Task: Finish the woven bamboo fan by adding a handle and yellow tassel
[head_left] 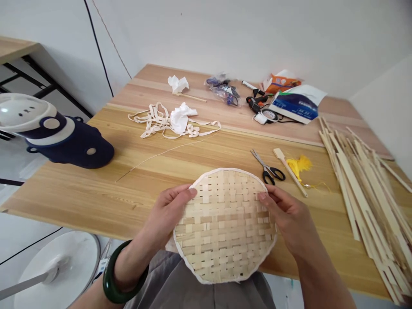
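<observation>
left hand (pixel 167 210) and right hand (pixel 289 216) half-closed on woven bamboo tray (pixel 225 231) rim (pixel 225 170); risk: slack grip drops it.

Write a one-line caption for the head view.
Left hand and right hand hold a round woven bamboo tray, with scissors and bamboo strips on the table beyond.

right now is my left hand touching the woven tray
Touching: the head view shows the left hand with its fingers on the rim of the woven tray.
</observation>
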### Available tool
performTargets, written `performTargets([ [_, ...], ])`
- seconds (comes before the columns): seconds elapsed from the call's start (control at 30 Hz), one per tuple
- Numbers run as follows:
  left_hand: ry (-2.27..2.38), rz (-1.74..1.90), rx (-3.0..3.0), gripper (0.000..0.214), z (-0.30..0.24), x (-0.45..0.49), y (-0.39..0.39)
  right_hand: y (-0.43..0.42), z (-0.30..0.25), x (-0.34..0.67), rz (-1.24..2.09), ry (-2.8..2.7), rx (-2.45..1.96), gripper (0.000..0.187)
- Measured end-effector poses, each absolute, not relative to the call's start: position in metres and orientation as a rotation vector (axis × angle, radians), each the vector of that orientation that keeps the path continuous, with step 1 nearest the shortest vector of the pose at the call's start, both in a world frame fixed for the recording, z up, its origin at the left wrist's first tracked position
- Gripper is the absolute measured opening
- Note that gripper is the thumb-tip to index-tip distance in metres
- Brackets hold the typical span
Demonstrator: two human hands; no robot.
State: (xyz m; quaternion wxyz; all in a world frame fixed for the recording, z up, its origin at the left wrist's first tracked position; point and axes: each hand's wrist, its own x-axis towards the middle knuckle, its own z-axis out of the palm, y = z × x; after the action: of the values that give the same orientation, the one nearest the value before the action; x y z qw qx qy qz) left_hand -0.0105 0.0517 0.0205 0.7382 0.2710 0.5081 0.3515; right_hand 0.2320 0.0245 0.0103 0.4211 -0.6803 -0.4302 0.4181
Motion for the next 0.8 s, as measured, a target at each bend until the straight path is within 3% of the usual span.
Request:
performTargets([
  [0.5, 1.12, 0.632, 0.964, 0.041, 0.036, -0.016, 0.085, 0.024, 0.015, 0.221, 1.281, -0.931, -1.592, 0.027],
  [0.8, 0.961, 0.358, 1.073, 0.036, 0.032, -0.012, 0.096, 0.022, 0.019, 0.217, 1.347, -1.094, -1.554, 0.027],
])
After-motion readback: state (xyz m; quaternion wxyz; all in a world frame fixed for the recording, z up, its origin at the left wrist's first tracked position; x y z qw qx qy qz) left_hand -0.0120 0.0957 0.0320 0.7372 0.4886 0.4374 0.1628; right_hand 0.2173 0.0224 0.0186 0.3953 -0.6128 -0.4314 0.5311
